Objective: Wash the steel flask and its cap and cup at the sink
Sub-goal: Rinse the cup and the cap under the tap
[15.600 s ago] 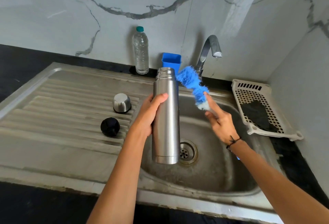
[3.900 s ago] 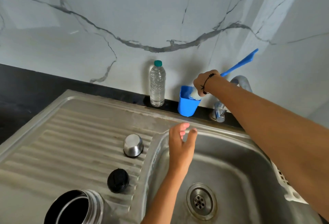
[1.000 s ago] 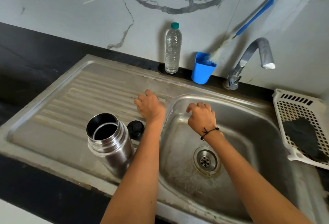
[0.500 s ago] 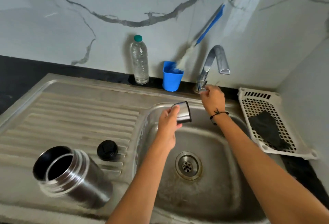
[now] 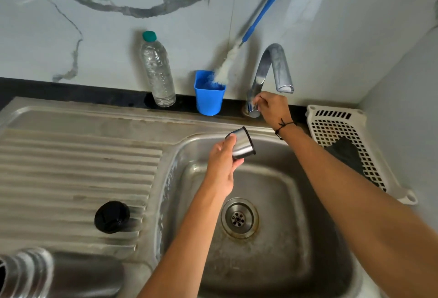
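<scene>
Over sink (image 5: 279,262), cup (image 5: 243,144) in left grip (image 5: 222,167)

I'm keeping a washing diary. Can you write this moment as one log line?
step: rinse cup | left hand: holds cup over sink | right hand: grips tap base | water: none visible
</scene>
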`<state>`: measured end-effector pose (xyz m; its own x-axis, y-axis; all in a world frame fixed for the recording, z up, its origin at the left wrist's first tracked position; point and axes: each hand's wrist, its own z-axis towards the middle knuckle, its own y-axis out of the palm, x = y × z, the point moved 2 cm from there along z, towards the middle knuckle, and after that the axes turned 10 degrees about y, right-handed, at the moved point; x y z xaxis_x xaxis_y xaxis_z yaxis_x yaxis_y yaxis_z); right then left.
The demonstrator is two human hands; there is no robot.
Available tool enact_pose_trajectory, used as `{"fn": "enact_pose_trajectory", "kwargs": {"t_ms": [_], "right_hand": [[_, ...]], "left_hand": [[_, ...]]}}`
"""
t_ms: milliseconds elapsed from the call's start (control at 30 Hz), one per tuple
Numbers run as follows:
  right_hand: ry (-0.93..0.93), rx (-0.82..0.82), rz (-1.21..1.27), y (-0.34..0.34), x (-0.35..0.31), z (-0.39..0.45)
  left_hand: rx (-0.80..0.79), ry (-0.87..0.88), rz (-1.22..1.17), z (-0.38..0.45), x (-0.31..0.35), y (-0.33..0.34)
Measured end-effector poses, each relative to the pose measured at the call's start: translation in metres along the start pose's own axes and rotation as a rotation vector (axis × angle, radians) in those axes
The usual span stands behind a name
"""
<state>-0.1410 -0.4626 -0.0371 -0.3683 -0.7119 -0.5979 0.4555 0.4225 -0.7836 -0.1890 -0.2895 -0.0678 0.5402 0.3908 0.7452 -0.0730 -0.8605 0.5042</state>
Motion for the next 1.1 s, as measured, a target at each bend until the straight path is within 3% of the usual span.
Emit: {"fn": "enact_pose_trajectory", "kwargs": {"t_ms": [267,400,533,733,933,1000,1100], "right_hand": [[-0.058,-0.056,0.027,0.014,0.008,0.009],[-0.012,-0.073,0.048,0.007,0.003,0.006],[0.161,-0.028,0.194,0.002,0.003,-0.022],[0.250,-0.378,0.407,0.004,0.006,-0.085],[0.176,-0.237,0.206,0.002,0.005,-0.092],[0.227,-0.207,0.325,0.006,0.009,-0.100],[0.469,-0.132,0.602,0.014,0.013,-0.107]], "left_hand": [[0.007,-0.001,0.063,0.005,-0.013,-0.001],[0.008,-0.002,0.061,0.008,-0.017,0.001],[0.027,0.006,0.102,0.016,-0.022,0.003],[0.091,-0.050,0.125,0.033,-0.036,-0.001],[0.006,-0.087,0.139,0.033,-0.047,0.021],[-0.015,-0.035,0.163,0.033,-0.049,0.028],[0.035,0.131,0.200,0.032,-0.051,0.038]]}}
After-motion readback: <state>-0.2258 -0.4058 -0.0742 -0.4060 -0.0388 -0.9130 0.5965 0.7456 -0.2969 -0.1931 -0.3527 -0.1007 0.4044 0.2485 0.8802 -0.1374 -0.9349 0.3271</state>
